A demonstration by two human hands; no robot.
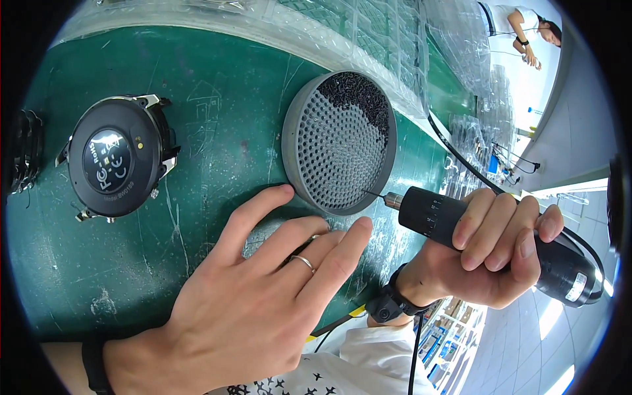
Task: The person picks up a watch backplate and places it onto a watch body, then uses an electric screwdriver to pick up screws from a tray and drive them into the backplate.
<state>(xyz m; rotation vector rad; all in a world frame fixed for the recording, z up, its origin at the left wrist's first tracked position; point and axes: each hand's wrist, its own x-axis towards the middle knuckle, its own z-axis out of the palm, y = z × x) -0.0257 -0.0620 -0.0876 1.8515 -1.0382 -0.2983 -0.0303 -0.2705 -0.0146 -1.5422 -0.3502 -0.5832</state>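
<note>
My right hand (497, 240) grips a black electric screwdriver (431, 214), its fingers wrapped round the body. The thin bit points left, over the lower right rim of a round grey dish (294, 161). The dish has a floor full of small holes, and tiny black screws (361, 97) are heaped along its upper right side. My left hand (250, 296) has its fingers spread, with fingertips at the dish's near rim; whether they press on it is hard to tell. A round black smartwatch case (115, 158) lies back side up to the left.
Dark stacked parts (25, 151) sit at the far left edge of the green mat (217, 59). Clear plastic trays (388, 39) stand beyond the dish. A black cable (471, 158) runs from the back towards the screwdriver. Another person (523, 33) is at the upper right.
</note>
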